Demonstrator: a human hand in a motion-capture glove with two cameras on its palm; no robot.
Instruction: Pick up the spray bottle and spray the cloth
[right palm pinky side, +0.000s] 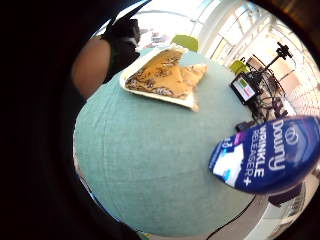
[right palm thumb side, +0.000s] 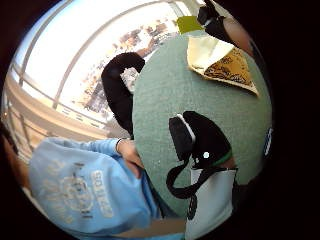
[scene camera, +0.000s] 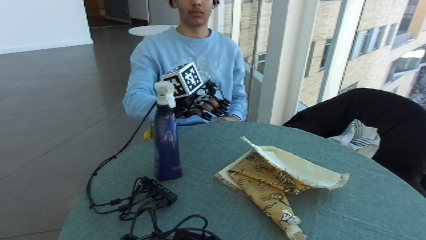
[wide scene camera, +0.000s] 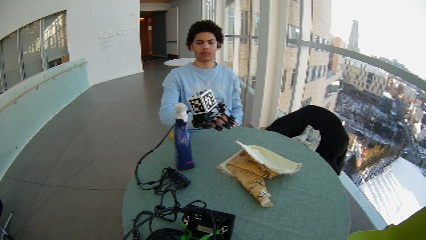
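A tall blue spray bottle (scene camera: 166, 145) with a white spray head stands upright on the round green table (scene camera: 346, 210), near the person's side. My gloved right hand (scene camera: 203, 102) hovers just behind and beside the spray head, fingers loosely curled, holding nothing. In the little finger side palm view the bottle's blue label (right palm pinky side: 265, 155) looms close to the palm. A yellow patterned cloth (scene camera: 273, 185) with a cream lining lies crumpled mid-table, apart from the bottle; it also shows as the cloth (right palm pinky side: 165, 77) and the cloth (right palm thumb side: 225, 62) in the palm views. The bare left hand (right palm thumb side: 131, 152) rests at the table edge.
Black cables and a small black box (scene camera: 153, 200) lie on the table in front of the bottle. A black device with a screen (wide scene camera: 206, 222) sits at the table's near edge. A dark jacket (scene camera: 359, 120) hangs over a chair beside the table.
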